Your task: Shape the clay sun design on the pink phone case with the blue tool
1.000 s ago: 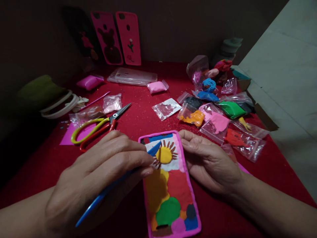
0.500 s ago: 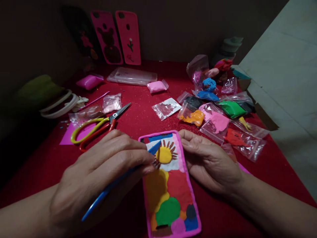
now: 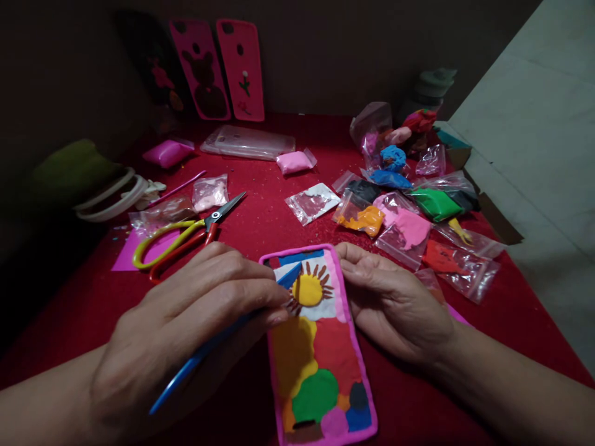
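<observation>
A phone case (image 3: 325, 353) with a pink rim lies on the red cloth, covered in coloured clay patches. Near its top, a yellow clay sun (image 3: 307, 290) with brown rays sits on white. My left hand (image 3: 195, 328) pinches a blue tool (image 3: 186, 375), whose flat tip rests beside the sun's upper left; the fingertips hide part of the tool. My right hand (image 3: 395, 300) grips the case's upper right edge, its fingers partly hidden beneath.
Yellow-and-red-handled scissors (image 3: 186, 243) lie at left. Several clay bags, including a green one (image 3: 434, 204), spread over the right. Decorated cases (image 3: 242, 71) stand at the back, near clear cases (image 3: 248, 142).
The rear end of the blue tool has shifted slightly left and my left hand with it. The case and my right hand look unmoved.
</observation>
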Demonstrator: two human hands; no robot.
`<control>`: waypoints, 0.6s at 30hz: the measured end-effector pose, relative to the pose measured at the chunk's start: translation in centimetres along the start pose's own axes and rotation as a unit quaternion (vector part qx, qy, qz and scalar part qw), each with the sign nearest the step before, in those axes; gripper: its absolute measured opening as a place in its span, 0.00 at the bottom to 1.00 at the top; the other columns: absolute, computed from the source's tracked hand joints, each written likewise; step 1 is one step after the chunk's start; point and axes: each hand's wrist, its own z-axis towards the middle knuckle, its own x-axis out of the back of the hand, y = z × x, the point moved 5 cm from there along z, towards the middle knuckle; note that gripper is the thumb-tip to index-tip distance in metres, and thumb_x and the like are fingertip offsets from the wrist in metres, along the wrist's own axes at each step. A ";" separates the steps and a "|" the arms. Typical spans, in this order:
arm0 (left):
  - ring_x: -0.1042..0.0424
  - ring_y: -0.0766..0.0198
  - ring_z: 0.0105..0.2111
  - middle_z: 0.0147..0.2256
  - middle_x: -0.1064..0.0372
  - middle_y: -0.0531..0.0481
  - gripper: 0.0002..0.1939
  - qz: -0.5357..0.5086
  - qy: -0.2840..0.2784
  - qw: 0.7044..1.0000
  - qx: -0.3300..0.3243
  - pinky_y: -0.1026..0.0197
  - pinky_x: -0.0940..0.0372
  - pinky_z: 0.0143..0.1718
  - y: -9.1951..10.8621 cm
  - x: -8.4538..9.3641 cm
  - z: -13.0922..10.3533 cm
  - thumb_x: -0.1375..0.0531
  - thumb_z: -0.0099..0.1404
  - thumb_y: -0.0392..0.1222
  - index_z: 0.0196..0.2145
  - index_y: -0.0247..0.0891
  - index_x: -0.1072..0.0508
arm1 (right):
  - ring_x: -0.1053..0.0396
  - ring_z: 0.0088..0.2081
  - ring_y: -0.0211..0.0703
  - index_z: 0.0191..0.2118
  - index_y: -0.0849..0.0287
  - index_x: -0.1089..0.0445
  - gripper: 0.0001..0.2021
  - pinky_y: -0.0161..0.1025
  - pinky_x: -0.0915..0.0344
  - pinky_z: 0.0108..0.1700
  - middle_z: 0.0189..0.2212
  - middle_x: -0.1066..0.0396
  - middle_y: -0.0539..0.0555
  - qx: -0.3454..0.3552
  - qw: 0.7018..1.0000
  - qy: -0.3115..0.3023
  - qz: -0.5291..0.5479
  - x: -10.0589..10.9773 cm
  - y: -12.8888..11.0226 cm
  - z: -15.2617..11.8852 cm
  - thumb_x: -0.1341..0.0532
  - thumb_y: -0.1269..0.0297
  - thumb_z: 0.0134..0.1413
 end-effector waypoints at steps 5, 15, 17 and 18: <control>0.28 0.64 0.35 0.34 0.27 0.54 0.04 0.027 0.013 1.000 0.004 0.59 0.32 0.39 -0.1 -0.1 0.4 0.41 0.69 0.41 0.42 0.42 0.28 | 0.35 0.29 0.34 0.31 0.59 0.30 0.05 0.36 0.38 0.40 0.27 0.30 0.48 0.000 1.000 0.005 -0.009 0.1 0.1 0.0 0.33 0.70 0.48; 0.28 0.67 0.39 0.35 0.26 0.54 0.06 0.025 0.010 0.999 -0.030 0.62 0.37 0.48 0.7 0.4 0.2 0.41 0.68 0.31 0.43 0.38 0.28 | 0.32 0.31 0.34 0.32 0.61 0.29 0.05 0.35 0.36 0.43 0.29 0.30 0.48 0.009 1.000 0.012 -0.006 0.0 -0.2 0.0 0.33 0.71 0.49; 0.28 0.67 0.39 0.35 0.25 0.54 0.06 0.019 0.004 1.000 -0.025 0.63 0.38 0.50 0.7 0.3 0.2 0.42 0.69 0.31 0.43 0.37 0.28 | 0.33 0.31 0.33 0.32 0.61 0.29 0.04 0.34 0.36 0.42 0.29 0.30 0.48 0.008 1.000 0.010 -0.003 -0.1 -0.2 0.0 0.33 0.71 0.49; 0.28 0.68 0.39 0.35 0.25 0.55 0.05 0.019 0.010 1.000 -0.021 0.63 0.37 0.50 0.6 0.3 0.3 0.42 0.70 0.34 0.43 0.38 0.28 | 0.32 0.31 0.33 0.32 0.61 0.29 0.04 0.33 0.36 0.42 0.29 0.30 0.49 0.009 1.000 0.008 -0.002 0.0 -0.2 0.0 0.33 0.71 0.49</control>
